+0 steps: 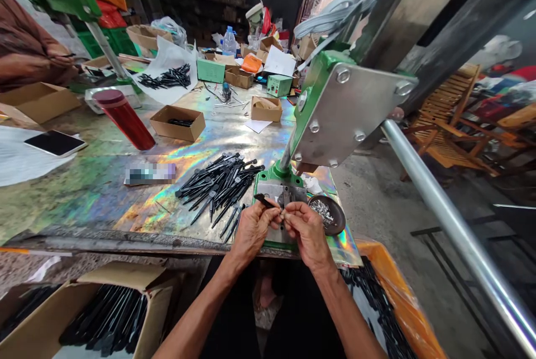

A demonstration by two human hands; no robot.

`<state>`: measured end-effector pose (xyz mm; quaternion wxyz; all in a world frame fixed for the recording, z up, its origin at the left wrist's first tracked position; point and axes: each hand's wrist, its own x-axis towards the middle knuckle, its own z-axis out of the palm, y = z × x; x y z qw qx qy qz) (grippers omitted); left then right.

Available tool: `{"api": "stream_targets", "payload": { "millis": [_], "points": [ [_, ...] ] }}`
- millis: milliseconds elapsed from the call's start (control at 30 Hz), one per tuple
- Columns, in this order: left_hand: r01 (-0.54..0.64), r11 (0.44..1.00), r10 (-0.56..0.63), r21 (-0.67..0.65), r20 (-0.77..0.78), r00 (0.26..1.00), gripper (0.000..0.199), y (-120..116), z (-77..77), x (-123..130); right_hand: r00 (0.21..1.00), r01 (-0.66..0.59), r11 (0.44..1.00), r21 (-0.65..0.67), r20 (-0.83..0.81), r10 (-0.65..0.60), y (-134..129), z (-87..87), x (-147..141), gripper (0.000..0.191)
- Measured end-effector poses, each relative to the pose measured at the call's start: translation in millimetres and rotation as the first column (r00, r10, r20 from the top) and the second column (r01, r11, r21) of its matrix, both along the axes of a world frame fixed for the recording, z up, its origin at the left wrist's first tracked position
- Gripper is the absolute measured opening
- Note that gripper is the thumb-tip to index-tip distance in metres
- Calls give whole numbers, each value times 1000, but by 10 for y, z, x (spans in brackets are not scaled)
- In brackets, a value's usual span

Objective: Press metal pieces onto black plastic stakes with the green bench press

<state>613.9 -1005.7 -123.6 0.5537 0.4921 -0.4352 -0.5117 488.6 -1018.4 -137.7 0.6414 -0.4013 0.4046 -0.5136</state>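
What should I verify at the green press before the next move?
1. Black plastic piece gripped by the left hand: ok, pinched in the fingers with one end showing.
2. Right hand holding a small part: cannot tell, its fingertips are too small to read.
3. Both hands clear of the press's steel base block: not ok, they are directly in front of and over it.
4. Dark round dish of small metal parts within reach: ok, beside the right hand.
5. Pile of black plastic pieces off the press: ok, lying left of the base on the table.

Red tumbler (124,119) on foil-covered workbench (84,202)
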Motion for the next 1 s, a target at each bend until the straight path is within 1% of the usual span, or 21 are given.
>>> {"api": "stream_targets", "payload": {
  "millis": [100, 200, 300, 367, 467, 633, 733, 800, 900, 1000],
  "points": [
    [-11, 999, 13, -42, 46, 999, 14, -158, -82, -64, 999, 53, 998, -23, -4, -53, -101, -3, -1, 21],
    [-24, 997, 31, -70, 91, 995, 14, -293, -146, -92, 995, 96, 995, -32, -11, -96, -149, -10, -21, 23],
    [-39, 997, 47, -73, 125, 991, 14, -405, -196, -92, 991, 134, 991, -21, -20, -134, -126, 7, -100, 27],
    [-50, 997, 58, -62, 146, 988, 15, -461, -219, -86, 989, 150, 989, -8, -5, -150, -70, 53, -196, 28],
    [-64, 997, 70, -41, 169, 983, 15, -513, -231, -82, 987, 152, 988, 17, 47, -152, 57, 189, -384, 29],
    [-48, 998, 53, -30, 185, 981, 14, -551, -237, -78, 979, 180, 983, 25, 89, -181, 287, 535, -667, 27],
    [-23, 999, 31, -39, 219, 975, 14, -563, -243, -65, 964, 250, 968, 22, 83, -251, 386, 744, -757, 25],
    [-8, 999, 18, -42, 238, 971, 14, -567, -240, -58, 944, 317, 948, 36, 81, -319, 433, 864, -792, 29],
    [6, 999, 4, -40, 253, 968, 13, -569, -222, -54, 925, 372, 927, 47, 62, -374, 488, 992, -845, 32],
    [16, 999, -6, -39, 263, 965, 13, -570, -202, -59, 936, 352, 936, -23, 24, -351, 535, 1049, -919, 25]
  ]
}}
